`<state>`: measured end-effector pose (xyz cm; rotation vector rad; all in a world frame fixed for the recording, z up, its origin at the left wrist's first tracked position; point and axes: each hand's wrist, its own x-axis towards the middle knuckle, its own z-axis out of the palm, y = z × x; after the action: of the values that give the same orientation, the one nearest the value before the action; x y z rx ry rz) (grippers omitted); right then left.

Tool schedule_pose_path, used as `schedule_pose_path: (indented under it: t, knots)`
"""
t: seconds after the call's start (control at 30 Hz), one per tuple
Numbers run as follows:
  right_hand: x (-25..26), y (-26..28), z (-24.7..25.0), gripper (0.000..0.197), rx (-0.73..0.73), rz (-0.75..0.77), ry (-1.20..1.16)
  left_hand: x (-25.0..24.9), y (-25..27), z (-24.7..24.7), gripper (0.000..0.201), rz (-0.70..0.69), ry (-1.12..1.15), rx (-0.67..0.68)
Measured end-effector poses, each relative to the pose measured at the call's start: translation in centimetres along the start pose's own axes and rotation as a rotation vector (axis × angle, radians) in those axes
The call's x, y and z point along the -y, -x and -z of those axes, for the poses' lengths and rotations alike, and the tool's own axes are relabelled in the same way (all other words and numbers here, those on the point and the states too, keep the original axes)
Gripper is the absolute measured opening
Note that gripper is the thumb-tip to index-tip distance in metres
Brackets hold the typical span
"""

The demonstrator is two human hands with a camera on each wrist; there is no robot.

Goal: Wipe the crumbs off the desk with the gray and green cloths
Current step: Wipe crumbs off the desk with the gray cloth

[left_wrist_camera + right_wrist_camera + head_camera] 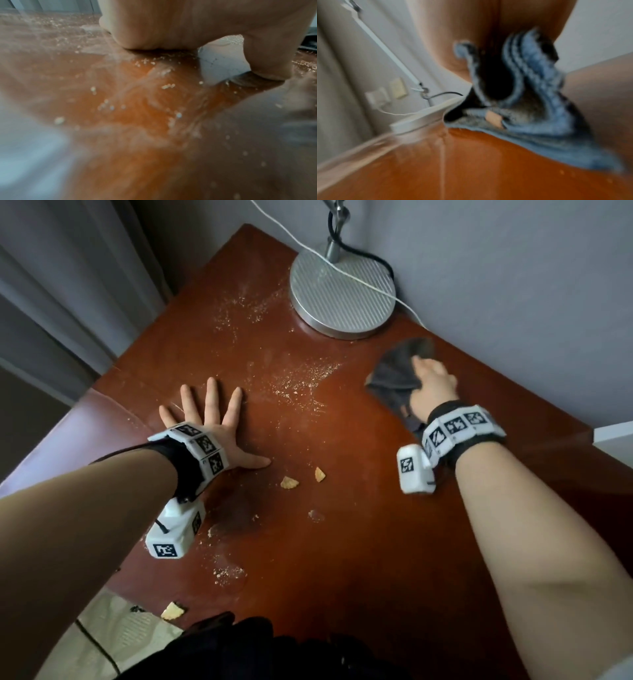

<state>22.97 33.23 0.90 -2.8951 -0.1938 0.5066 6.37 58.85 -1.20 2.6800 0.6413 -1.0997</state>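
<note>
My right hand grips the bunched gray cloth on the reddish-brown desk, just in front of the lamp base. The right wrist view shows the gray cloth folded between my fingers, touching the desk. My left hand lies flat on the desk with fingers spread, holding nothing; its palm presses the desk in the left wrist view. Fine crumbs are strewn between the hands. Two larger chip pieces lie near the left thumb. No green cloth is in view.
A round metal lamp base with a white cable stands at the desk's back, close to the gray cloth. More crumbs lie left of it and near the front edge. A chip piece lies below the front left edge.
</note>
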Motion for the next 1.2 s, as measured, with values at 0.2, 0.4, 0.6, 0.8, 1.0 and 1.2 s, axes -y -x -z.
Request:
schedule_pose_path:
  t: [0.2,0.4,0.6,0.8,1.0,1.2]
  knots:
    - [2.8,-2.3,-1.4,0.064,0.06,-0.155,0.102,0.0,-0.2,-0.1,0.13,0.001,0.002,0.004]
    - [7.9,-1.6,-2.9,0.062,0.084,0.031,0.11,-0.1,-0.2,0.0,0.13,0.011,-0.004,0.024]
    - [9.4,0.3,-3.9,0.069,0.18,0.386,0.157,0.0,0.0,0.2,0.13,0.007,0.007,0.032]
    - [7.4,0.2,-2.6,0.069,0.225,0.496,-0.043,0.1,-0.1,0.0,0.129,0.003,0.0,0.018]
    - [9.0,-0.5,-3.3,0.065,0.103,0.267,0.086,0.2,-0.4,-0.2,0.129,-0.006,-0.003,0.008]
    - [10.9,1.1,-3.5,0.075,0.312,0.578,0.234,0.2,-0.4,-0.2,0.13,-0.01,0.003,0.001]
